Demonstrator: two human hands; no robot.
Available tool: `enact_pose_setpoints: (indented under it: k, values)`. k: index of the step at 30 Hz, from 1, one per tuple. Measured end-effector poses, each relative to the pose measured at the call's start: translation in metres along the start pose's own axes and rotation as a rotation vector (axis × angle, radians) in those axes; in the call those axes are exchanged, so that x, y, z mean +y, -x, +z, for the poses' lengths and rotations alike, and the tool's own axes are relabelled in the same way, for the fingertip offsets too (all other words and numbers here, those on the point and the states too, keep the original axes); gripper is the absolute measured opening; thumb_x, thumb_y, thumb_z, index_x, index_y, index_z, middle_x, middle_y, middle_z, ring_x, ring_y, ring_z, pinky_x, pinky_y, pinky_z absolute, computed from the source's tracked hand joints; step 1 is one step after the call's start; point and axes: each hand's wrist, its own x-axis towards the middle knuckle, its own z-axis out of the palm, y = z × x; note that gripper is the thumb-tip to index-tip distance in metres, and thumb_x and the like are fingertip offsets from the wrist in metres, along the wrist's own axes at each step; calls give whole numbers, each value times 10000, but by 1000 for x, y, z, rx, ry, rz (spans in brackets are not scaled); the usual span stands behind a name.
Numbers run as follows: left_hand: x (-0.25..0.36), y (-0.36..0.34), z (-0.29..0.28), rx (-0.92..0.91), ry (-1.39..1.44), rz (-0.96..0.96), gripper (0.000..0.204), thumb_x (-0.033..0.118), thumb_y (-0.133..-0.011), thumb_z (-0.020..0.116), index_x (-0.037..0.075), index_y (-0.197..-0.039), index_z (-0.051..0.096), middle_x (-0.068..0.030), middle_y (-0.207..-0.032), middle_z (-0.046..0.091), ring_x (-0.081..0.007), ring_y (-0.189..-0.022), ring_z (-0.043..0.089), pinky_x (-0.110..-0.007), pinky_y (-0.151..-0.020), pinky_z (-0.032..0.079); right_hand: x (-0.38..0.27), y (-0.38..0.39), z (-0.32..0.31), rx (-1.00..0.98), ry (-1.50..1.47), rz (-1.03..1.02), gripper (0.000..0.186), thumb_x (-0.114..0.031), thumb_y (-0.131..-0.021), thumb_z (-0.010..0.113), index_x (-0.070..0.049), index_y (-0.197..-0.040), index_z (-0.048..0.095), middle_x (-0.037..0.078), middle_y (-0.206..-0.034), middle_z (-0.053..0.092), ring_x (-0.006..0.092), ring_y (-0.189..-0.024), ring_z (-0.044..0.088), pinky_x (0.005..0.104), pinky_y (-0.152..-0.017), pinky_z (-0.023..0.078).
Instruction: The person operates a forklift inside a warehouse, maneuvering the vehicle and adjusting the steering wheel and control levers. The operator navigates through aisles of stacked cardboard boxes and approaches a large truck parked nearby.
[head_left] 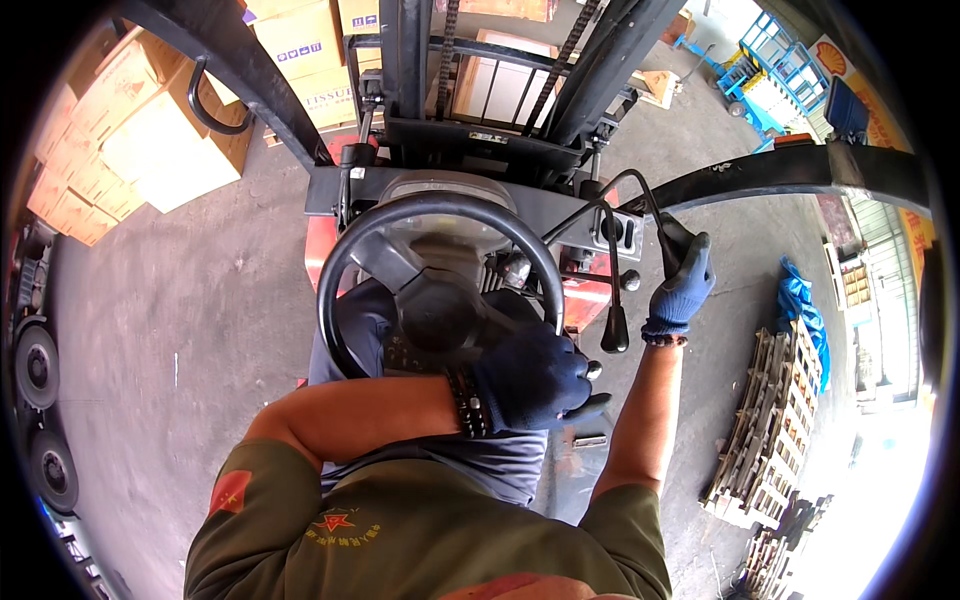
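Note:
My left arm crosses in front of my body, and my left hand (535, 380), in a dark blue glove, is closed at the lower right rim of a black steering wheel (345, 250). A small shiny knob end (594, 370) shows between its fingers; the glove hides the rest of the grip. To the right, my right hand (685, 285), in a blue glove with a dark coating, wraps round the black handle of a bent control lever (672, 235). A second control lever (616, 330), with a black grip, stands just left of that hand, untouched.
Ahead rises the forklift's mast (405, 70) with chains. Stacked cartons (190, 150) stand at far left, with more cartons (300, 45) beyond the mast. Wooden pallets (765, 425) are piled at right, near a blue scissor lift (770, 75) further back. Truck wheels (38, 365) show at the left edge.

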Motion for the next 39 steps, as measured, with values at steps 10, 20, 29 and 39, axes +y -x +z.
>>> enact_pose_setpoints:
  k: [10, 20, 29, 39]
  values:
    - [9, 6, 0, -41, 38, 25, 308, 353, -891, 827, 162, -682, 706, -37, -768, 675, -256, -729, 693, -452, -666, 537, -7, 11, -2, 46, 86, -12, 582, -420, -1219, 555, 101, -1240, 813, 163, -1146, 839, 213, -1020, 777, 352, -974, 618]
    - [5, 8, 8, -3, 59, 19, 319, 347, -909, 817, 140, -693, 708, -58, -770, 677, -272, -705, 711, -468, -652, 551, -1, 33, -5, 31, 28, 25, 582, -393, -1231, 514, 108, -1247, 808, 185, -1173, 841, 229, -1050, 788, 352, -1010, 610]
    - [13, 12, 7, -63, 11, -6, 292, 347, -902, 817, 138, -716, 732, -64, -804, 722, -271, -719, 722, -472, -691, 562, -4, 73, -23, 50, 28, 66, 626, -403, -1250, 424, 133, -1314, 742, 275, -1344, 780, 356, -1280, 756, 488, -1110, 634]
    - [19, 41, 8, -160, -19, -57, 228, 358, -885, 807, 219, -728, 718, 6, -806, 632, -227, -792, 670, -431, -730, 489, 0, 75, -28, 2, 17, 85, 617, -413, -1247, 440, 116, -1348, 741, 253, -1384, 776, 336, -1287, 758, 474, -1123, 623]
